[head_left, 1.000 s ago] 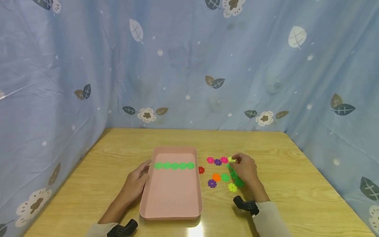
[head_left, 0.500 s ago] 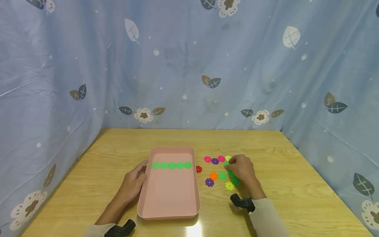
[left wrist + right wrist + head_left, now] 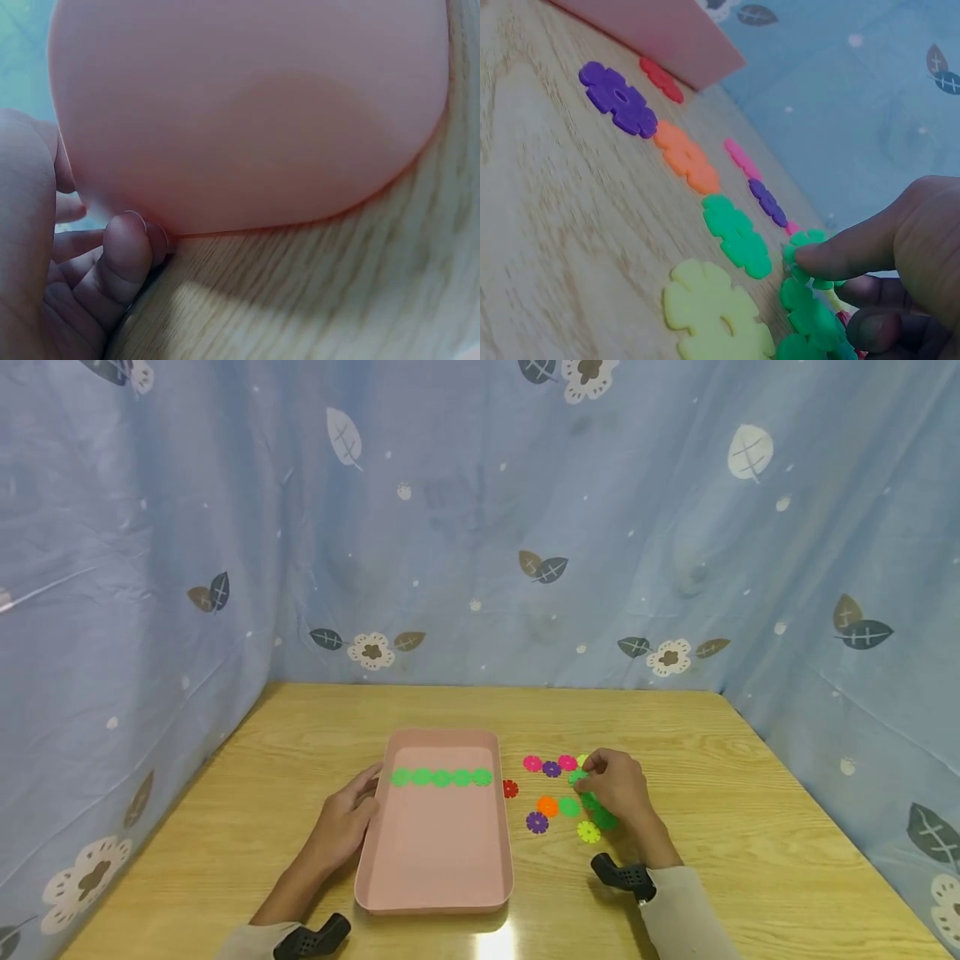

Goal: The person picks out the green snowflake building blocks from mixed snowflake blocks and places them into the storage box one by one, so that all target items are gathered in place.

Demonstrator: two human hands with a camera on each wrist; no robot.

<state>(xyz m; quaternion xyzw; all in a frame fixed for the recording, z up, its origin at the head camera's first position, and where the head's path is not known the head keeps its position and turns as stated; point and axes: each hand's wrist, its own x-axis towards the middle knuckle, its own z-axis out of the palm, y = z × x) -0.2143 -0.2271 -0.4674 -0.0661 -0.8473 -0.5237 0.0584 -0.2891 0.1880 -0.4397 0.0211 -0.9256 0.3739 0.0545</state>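
The pink tray [image 3: 435,852] lies on the table with a row of several green flower-shaped discs [image 3: 442,778] across its far part. At its left side my left hand [image 3: 341,822] holds the tray; in the left wrist view [image 3: 124,259] the thumb tip and curled fingers are at its edge. To the right of the tray, my right hand [image 3: 618,785] pinches a green flower-shaped disc [image 3: 804,241] between thumb and fingers. That disc stands over more green discs [image 3: 814,322], which the hand partly hides in the head view.
Between tray and right hand lie a red disc [image 3: 511,788], an orange disc [image 3: 547,807], a purple disc [image 3: 537,822], a green disc [image 3: 569,807] and a yellow disc [image 3: 588,832]. Pink discs [image 3: 532,763] and another purple disc [image 3: 552,769] lie farther back. A patterned curtain [image 3: 480,527] surrounds the table.
My right thumb and fingers have drawn together on the green disc, which shows more plainly now. The left hand and tray stay in place; the head view shifts slightly.
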